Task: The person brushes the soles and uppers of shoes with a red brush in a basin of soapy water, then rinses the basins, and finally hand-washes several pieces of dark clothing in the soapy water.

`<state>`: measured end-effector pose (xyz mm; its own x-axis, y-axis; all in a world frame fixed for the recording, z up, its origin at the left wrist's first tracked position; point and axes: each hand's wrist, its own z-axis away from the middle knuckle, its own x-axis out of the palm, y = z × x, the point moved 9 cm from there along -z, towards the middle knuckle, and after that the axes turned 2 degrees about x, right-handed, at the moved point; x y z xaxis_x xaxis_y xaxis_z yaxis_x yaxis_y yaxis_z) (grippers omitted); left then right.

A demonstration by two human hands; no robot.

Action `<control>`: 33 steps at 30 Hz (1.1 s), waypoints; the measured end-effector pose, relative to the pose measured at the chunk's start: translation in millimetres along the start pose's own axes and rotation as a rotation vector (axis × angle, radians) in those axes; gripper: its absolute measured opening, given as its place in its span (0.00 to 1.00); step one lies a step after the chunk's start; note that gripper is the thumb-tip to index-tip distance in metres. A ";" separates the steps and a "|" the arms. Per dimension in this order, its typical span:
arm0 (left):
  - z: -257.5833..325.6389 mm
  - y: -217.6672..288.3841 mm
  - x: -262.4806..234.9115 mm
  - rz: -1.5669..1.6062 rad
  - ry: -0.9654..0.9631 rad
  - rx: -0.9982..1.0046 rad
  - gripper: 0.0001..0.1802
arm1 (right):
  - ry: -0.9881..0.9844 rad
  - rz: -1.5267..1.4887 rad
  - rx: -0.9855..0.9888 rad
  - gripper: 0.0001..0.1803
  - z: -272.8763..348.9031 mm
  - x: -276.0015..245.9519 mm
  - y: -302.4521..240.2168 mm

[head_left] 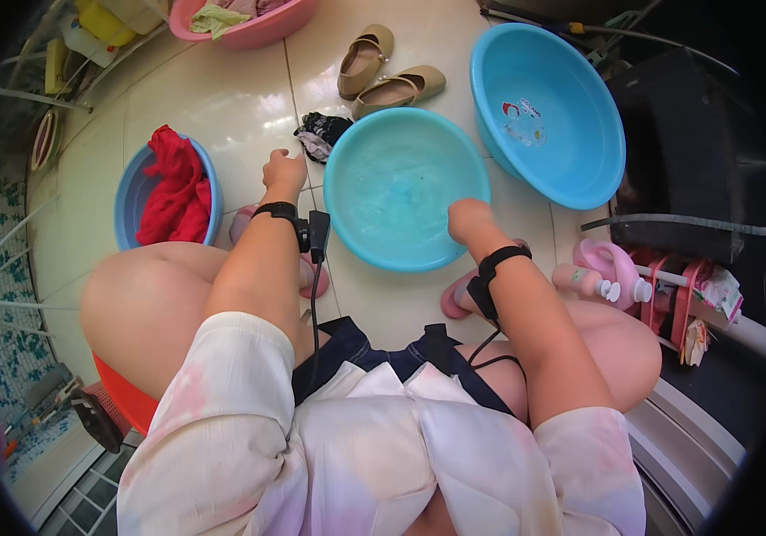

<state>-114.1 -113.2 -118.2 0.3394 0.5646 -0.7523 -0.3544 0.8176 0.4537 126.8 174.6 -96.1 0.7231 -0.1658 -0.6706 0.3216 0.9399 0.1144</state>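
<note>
A turquoise basin (347,234) with clear water in it stands on the floor between my feet. My left hand (285,171) hovers beside its left edge, fingers curled in, with nothing visible in them. A bunched black and pale cloth (318,143) lies just beyond that hand, apart from it. My right hand (470,219) is closed and overlaps the basin's right rim; its fingertips are hidden, so I cannot tell whether it grips anything. To the left, red cloth (176,183) fills part of a smaller blue basin (124,201) and hangs over its far rim.
A larger blue basin (605,134) stands at the far right. Beige shoes (367,61) lie behind the water basin. A pink basin (267,34) holds clothes at the back. Pink bottles (580,281) and a pink rack (660,295) are by my right knee.
</note>
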 end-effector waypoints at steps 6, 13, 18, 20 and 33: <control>-3.6 40.0 26.0 -0.183 0.005 0.209 0.28 | 0.086 0.184 0.117 0.13 15.9 19.4 -1.4; -22.9 99.6 51.9 -0.413 -0.070 0.819 0.24 | 0.248 0.116 0.056 0.12 34.2 16.9 -9.1; -54.6 96.9 -27.6 0.166 0.092 0.578 0.31 | 0.353 -0.342 0.111 0.14 40.3 -4.4 5.7; -44.7 114.0 -41.8 0.388 -0.096 0.643 0.32 | 0.347 -0.436 0.144 0.14 33.1 -5.6 10.7; 128.5 121.8 59.5 0.767 -0.876 0.087 0.32 | -0.128 -2.473 0.045 0.35 -1.0 -20.0 -19.5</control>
<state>-25.1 34.5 -46.3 0.5593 0.7709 0.3047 -0.6783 0.2143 0.7028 105.5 159.9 -85.6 -0.7677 -0.4502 0.4560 0.2560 -0.8678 -0.4258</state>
